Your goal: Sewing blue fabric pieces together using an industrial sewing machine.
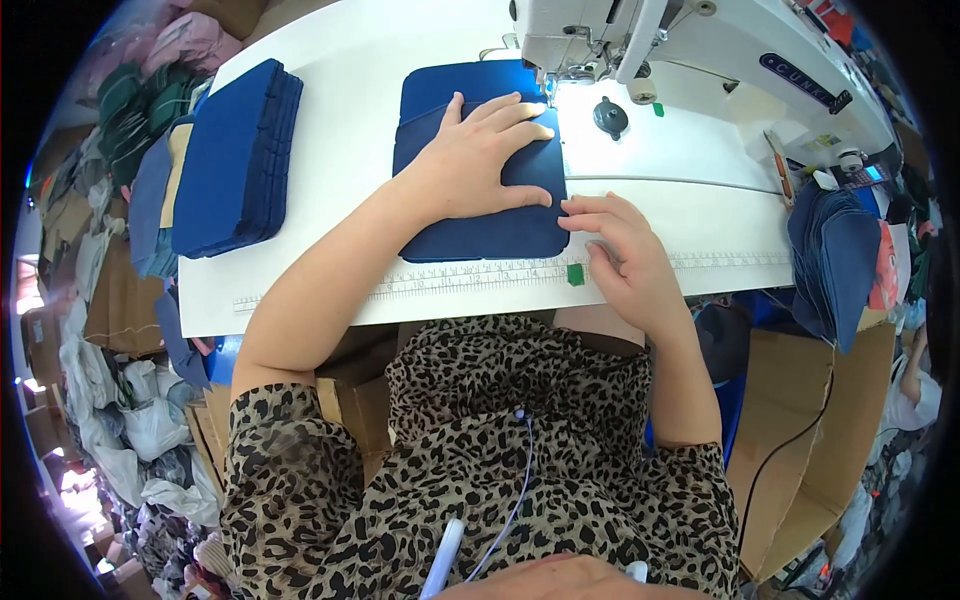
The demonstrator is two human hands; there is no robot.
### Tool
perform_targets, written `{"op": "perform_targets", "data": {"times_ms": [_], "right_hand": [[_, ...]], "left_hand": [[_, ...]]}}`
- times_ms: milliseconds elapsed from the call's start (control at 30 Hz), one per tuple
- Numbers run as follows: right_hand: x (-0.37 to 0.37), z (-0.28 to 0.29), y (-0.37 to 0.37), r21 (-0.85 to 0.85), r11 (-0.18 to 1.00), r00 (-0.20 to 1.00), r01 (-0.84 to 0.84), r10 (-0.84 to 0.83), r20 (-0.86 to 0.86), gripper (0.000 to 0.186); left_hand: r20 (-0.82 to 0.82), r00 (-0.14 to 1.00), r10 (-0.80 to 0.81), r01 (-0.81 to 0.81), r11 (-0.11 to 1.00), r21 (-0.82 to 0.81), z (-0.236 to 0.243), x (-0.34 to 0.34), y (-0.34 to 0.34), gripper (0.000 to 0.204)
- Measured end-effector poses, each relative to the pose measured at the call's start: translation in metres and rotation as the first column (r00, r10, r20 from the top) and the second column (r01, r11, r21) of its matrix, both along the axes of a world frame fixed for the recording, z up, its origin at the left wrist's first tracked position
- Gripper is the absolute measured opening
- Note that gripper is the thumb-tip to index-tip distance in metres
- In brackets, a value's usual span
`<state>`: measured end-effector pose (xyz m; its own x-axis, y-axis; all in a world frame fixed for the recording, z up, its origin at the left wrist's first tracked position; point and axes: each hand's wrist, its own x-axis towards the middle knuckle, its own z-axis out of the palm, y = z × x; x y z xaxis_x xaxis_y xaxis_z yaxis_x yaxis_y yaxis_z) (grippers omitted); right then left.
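Observation:
A dark blue fabric piece (490,235) with rounded corners lies on the white sewing table (360,70), its far end under the needle of a white sewing machine (600,30). My left hand (480,160) rests flat on the fabric, fingers spread toward the needle. Beside the fabric's right edge, my right hand (615,245) touches that edge with its fingertips and rests on the table.
A stack of dark blue fabric pieces (235,155) sits at the table's left. More blue pieces (835,255) hang at the right edge. A ruler strip (450,280) runs along the table's front edge. Cardboard boxes (800,420) and bags (140,430) crowd the floor.

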<state>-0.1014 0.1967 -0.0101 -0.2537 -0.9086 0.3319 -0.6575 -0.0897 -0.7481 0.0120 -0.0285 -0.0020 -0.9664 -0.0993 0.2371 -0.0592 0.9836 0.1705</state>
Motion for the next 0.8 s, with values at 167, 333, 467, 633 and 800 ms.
{"op": "perform_targets", "data": {"times_ms": [167,333,467,633,800], "right_hand": [[-0.002,-0.006,0.002,-0.032,0.999,1.000,0.024,-0.024,-0.002,0.032],[0.005,-0.001,0.001,0.000,0.998,0.985,0.070,-0.069,0.158,0.032],[0.007,-0.002,0.000,-0.002,0.999,0.993,0.053,-0.053,0.104,0.032],[0.008,0.002,0.002,0.037,0.997,0.993,0.063,-0.066,0.101,0.032],[0.008,-0.004,0.001,-0.045,0.998,0.987,0.042,-0.049,-0.152,0.020]], "left_hand": [[0.105,0.994,0.038,-0.039,0.999,0.011,0.009,-0.001,0.011,0.077],[0.017,0.996,0.084,-0.083,0.996,-0.033,0.000,0.000,0.010,0.067],[-0.161,0.970,0.184,-0.152,0.969,0.193,-0.010,-0.003,-0.018,0.041],[-0.076,0.981,0.179,-0.172,0.981,0.092,0.001,-0.002,-0.012,0.024],[-0.081,0.979,0.188,-0.186,0.982,0.033,0.001,-0.001,-0.012,0.024]]}}
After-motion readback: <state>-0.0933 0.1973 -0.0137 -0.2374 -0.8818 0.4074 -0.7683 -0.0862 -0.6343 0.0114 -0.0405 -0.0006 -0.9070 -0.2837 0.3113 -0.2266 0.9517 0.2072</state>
